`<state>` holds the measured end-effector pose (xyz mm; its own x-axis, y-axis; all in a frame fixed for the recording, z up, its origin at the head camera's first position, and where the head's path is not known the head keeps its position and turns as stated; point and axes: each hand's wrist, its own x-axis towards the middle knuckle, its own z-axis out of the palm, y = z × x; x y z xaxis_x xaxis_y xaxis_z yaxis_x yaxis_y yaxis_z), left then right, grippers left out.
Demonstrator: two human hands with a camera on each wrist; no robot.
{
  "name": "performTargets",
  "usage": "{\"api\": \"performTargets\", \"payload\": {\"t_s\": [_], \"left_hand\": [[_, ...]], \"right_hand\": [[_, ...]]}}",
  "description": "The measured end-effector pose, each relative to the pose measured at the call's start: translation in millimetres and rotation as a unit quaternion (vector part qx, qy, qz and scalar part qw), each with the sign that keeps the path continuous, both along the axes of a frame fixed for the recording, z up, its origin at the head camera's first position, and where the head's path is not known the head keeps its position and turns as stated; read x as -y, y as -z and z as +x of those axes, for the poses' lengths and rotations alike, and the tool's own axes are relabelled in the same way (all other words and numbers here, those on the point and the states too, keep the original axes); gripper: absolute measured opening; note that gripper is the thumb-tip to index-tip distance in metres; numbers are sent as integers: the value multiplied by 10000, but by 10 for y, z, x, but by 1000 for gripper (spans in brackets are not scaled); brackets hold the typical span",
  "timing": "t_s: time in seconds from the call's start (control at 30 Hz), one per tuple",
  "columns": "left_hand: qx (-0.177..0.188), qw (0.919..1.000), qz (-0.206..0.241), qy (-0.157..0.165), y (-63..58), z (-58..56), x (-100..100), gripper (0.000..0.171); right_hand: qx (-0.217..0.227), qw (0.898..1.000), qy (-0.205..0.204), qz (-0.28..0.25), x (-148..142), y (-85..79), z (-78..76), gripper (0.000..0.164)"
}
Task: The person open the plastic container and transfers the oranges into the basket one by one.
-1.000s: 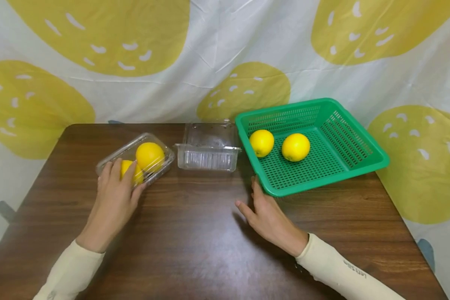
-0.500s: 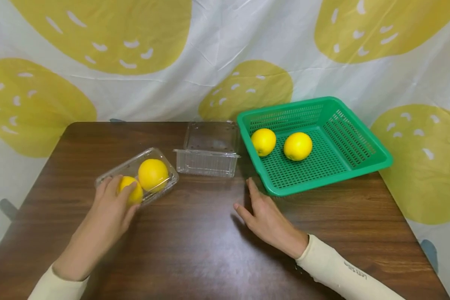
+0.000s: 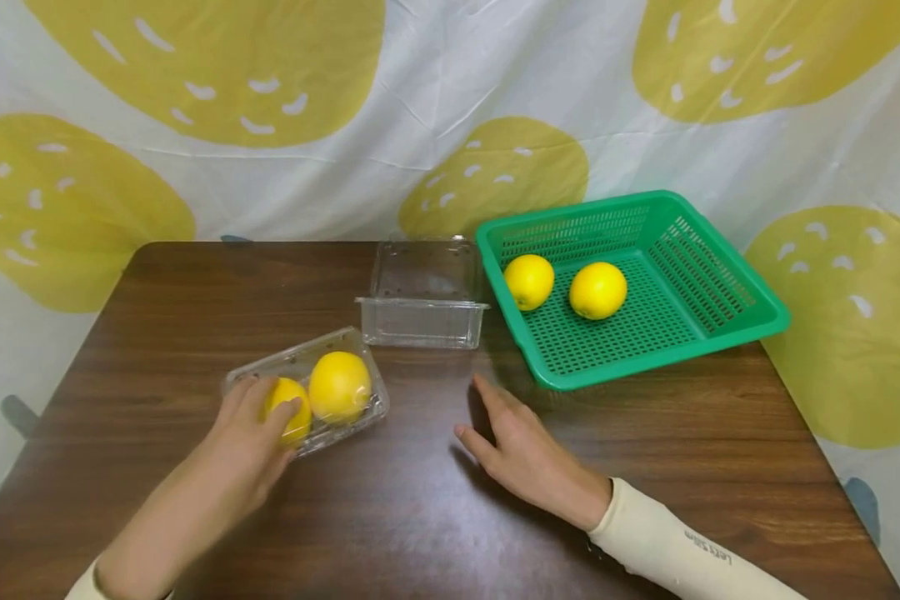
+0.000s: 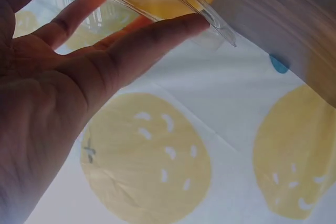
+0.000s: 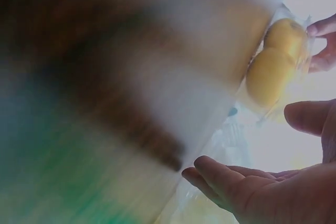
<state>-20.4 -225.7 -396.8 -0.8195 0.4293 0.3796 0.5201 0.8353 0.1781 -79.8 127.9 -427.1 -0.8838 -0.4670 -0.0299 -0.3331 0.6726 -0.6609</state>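
The fingers of the left hand (image 3: 251, 446) were curled over the near end of a closed clear plastic clamshell box (image 3: 307, 390), with the thumb against its side. Two yellow citrus fruits (image 3: 339, 387) were enclosed in the box, which lay on the dark wooden table (image 3: 390, 508), towards the front left.

The right hand (image 3: 521, 454) was held just above the table with fingers straight and slightly apart; nothing was gripped by it.

An empty open clamshell (image 3: 422, 312) was seen behind, and just beside it a green perforated basket (image 3: 720, 287) in which two more yellow fruits (image 3: 598, 290) rested.

A slip could be judged likely: the smooth plastic was gripped at one end only, so the box might pivot or skid. If the thin lid were squeezed too hard, it might pop open and the fruits could roll across the table.
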Motion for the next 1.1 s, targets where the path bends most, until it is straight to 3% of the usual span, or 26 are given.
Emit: {"api": "performTargets", "payload": {"t_s": [0.23,0.43,0.6,0.9,1.1], "left_hand": [[640,9974,-222,-259,-57,128,-110,62],[567,9979,-317,-34,-92,224,-185,61],[294,9985,-260,372,-108,269,-283,59],[516,9959,-298,678,-89,257,-521,58],[664,9951,-382,624,-69,228,-686,55]], "right_hand": [[129,9996,-235,-112,48,3,107,77],[123,9970,-737,-201,85,-13,236,79],[278,9937,-1045,-277,108,-43,337,96],[239,9952,-893,-334,103,-49,437,119],[78,9972,-601,-447,42,-22,470,123]]}}
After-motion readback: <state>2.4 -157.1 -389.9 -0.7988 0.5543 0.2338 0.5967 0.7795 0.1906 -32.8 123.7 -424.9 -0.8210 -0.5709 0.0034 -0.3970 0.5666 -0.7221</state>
